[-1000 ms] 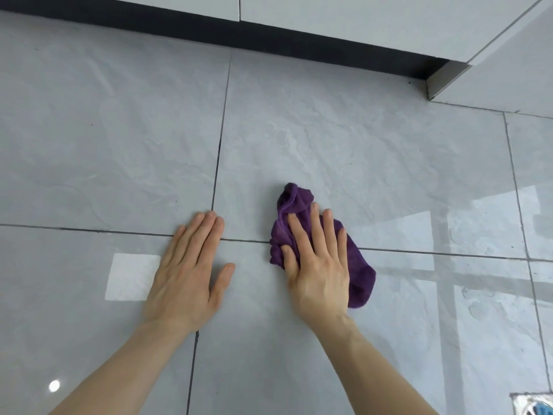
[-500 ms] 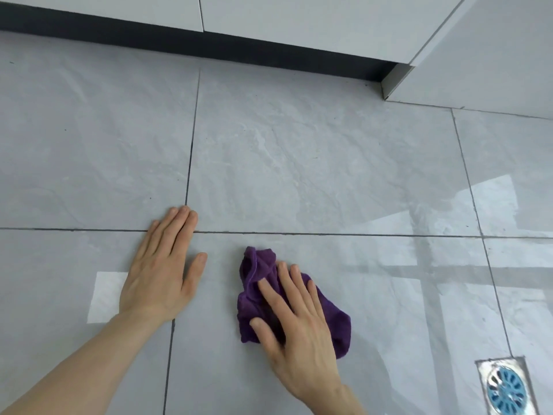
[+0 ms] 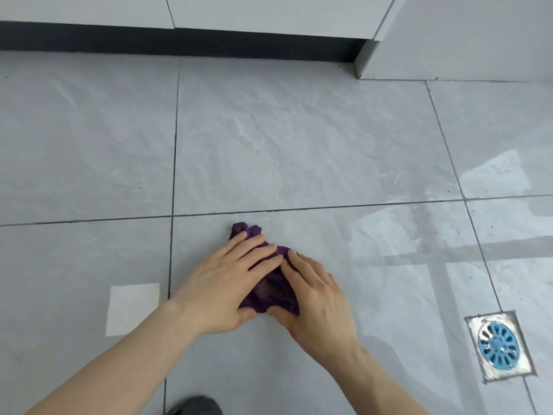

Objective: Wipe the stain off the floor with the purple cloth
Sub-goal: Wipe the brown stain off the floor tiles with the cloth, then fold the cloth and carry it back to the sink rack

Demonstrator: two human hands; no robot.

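The purple cloth (image 3: 270, 290) lies bunched on the grey tiled floor (image 3: 299, 163), just below a grout line. My left hand (image 3: 227, 284) rests on the cloth's left side, fingers laid over it and thumb at its lower edge. My right hand (image 3: 314, 298) covers the cloth's right side, fingers curled onto the fabric. A small tuft of cloth pokes out beyond my left fingertips. I can make out no stain on the tiles; any mark under the cloth is hidden.
A square floor drain (image 3: 499, 345) with a blue grate sits at the lower right. White cabinets with a dark toe kick (image 3: 179, 40) run along the far side. A dark shoe tip (image 3: 194, 407) shows at the bottom edge. Shiny reflections cover the right tiles.
My right hand has dragged the cloth toward me across the grout line. My left hand has left the bare floor and come onto the cloth. The view has shifted, showing the drain.
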